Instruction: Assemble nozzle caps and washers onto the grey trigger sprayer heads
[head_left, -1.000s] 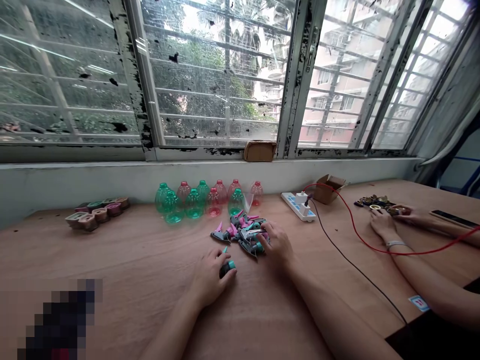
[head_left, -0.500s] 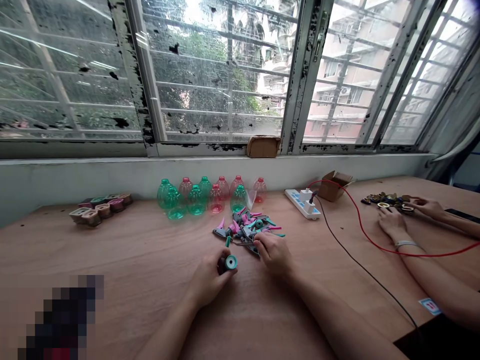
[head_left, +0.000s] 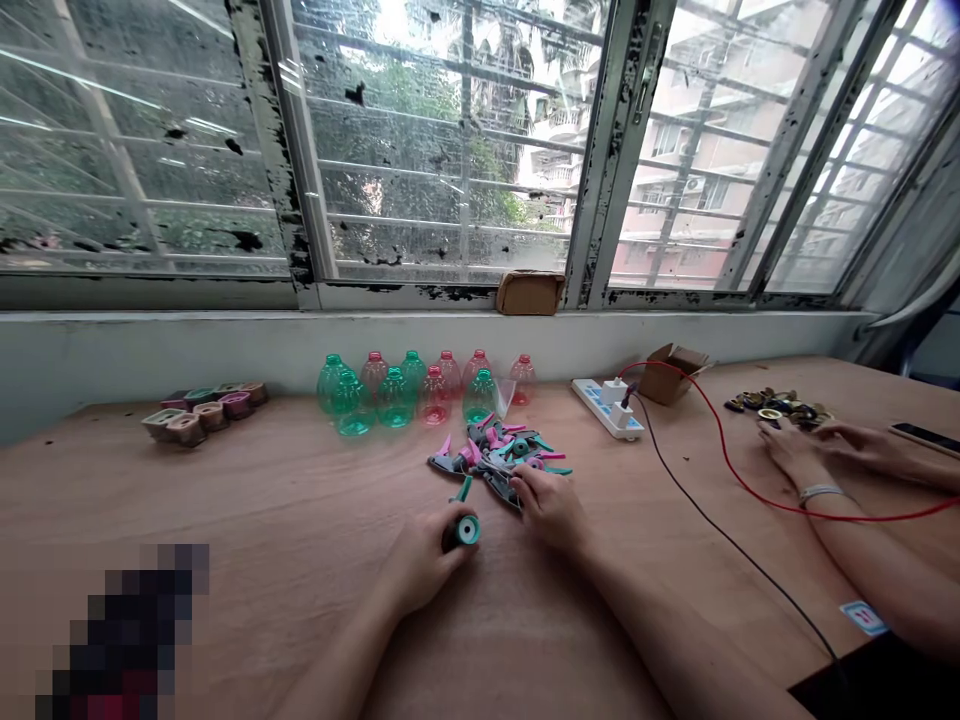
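On the worktop [head_left: 262,560], at the spray-head pile [head_left: 491,458], the right hand [head_left: 553,507] has gathered its fingers, grip unclear; the left hand [head_left: 424,555] grasps a spray head [head_left: 459,530] before the pile, its teal collar [head_left: 470,532] now facing the camera.

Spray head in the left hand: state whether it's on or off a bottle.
Off: the left hand holds the spray head, teal collar toward the camera, no bottle attached.
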